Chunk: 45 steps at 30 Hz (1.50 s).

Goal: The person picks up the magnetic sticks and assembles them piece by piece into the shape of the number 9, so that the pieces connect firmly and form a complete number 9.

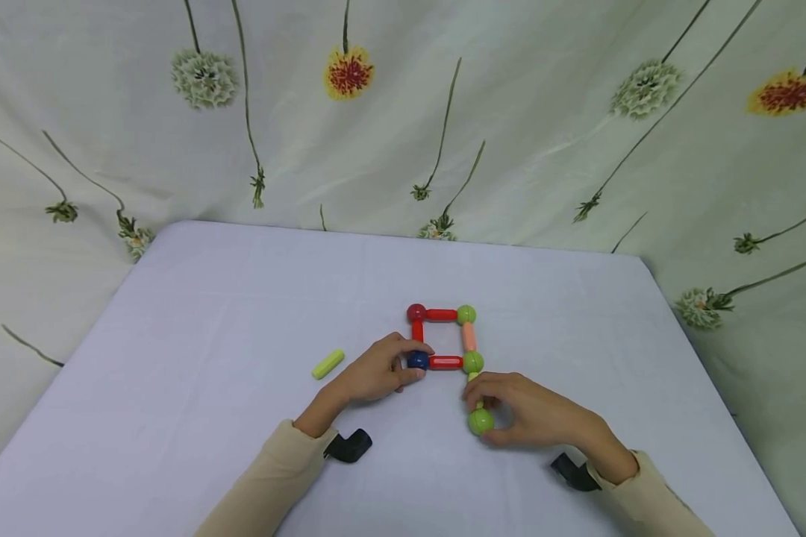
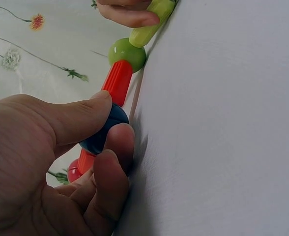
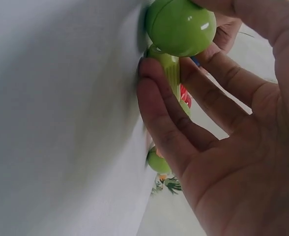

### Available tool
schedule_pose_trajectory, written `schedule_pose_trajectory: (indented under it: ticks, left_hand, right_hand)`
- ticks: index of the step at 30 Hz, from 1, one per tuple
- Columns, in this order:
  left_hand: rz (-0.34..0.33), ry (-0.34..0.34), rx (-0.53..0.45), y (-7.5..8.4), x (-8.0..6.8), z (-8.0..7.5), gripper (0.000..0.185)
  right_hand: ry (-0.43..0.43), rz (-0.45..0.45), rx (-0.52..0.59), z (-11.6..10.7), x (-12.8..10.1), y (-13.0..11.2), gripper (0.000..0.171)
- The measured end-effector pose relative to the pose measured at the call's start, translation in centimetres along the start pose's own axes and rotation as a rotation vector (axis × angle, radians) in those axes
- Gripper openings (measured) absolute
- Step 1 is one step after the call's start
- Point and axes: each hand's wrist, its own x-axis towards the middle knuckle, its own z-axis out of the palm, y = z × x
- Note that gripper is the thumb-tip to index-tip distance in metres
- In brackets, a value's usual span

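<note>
A square of rods and balls lies flat on the table. Its corners are a red ball [image 1: 416, 313], two green balls, upper [image 1: 466, 314] and lower [image 1: 473, 362], and a blue ball [image 1: 418, 361]. Red rods [image 1: 446, 362] form three sides and a salmon rod [image 1: 469, 337] the fourth. My left hand [image 1: 381, 365] pinches the blue ball between thumb and fingers. From the lower green corner a yellow-green rod [image 3: 170, 69] runs toward me, ending at another green ball [image 1: 480, 422]. My right hand [image 1: 527, 409] holds that rod and ball, fingers along the rod, thumb at the ball.
A loose yellow-green rod [image 1: 327, 364] lies on the white-covered table [image 1: 242, 313] left of my left hand. A flower-printed cloth [image 1: 510, 97] hangs behind the table's far edge. Black wrist mounts [image 1: 351, 446] show by both sleeves.
</note>
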Motion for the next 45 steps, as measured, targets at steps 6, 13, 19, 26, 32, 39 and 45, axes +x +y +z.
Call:
schedule_pose_trajectory:
  ticks: [6, 13, 19, 26, 32, 39, 45]
  left_hand:
    - [-0.001, 0.002, -0.002, -0.07, 0.17, 0.06, 0.037]
    - [0.000, 0.005, 0.007, -0.24, 0.15, 0.12, 0.037]
    - [0.005, 0.010, 0.018, -0.24, 0.08, 0.05, 0.037]
    - [-0.003, 0.008, 0.014, -0.25, 0.06, 0.05, 0.037]
    - [0.000, 0.014, 0.009, -0.27, 0.14, 0.11, 0.036]
    - [0.006, 0.019, 0.022, -0.34, 0.23, 0.14, 0.036]
    - [0.009, 0.018, 0.015, -0.29, 0.18, 0.13, 0.036]
  right_hand:
    - [0.003, 0.016, -0.018, -0.17, 0.15, -0.29, 0.025]
    - [0.006, 0.023, -0.006, 0.01, 0.31, -0.14, 0.029]
    - [0.012, -0.007, -0.033, 0.24, 0.45, -0.02, 0.035]
    - [-0.036, 0.016, -0.096, 0.06, 0.66, -0.62, 0.035]
    - [-0.015, 0.022, -0.101, 0.15, 0.60, -0.63, 0.035]
    - [0.022, 0.013, -0.093, 0.32, 0.49, -0.46, 0.038]
    - [0.062, -0.005, -0.095, 0.36, 0.45, -0.31, 0.038]
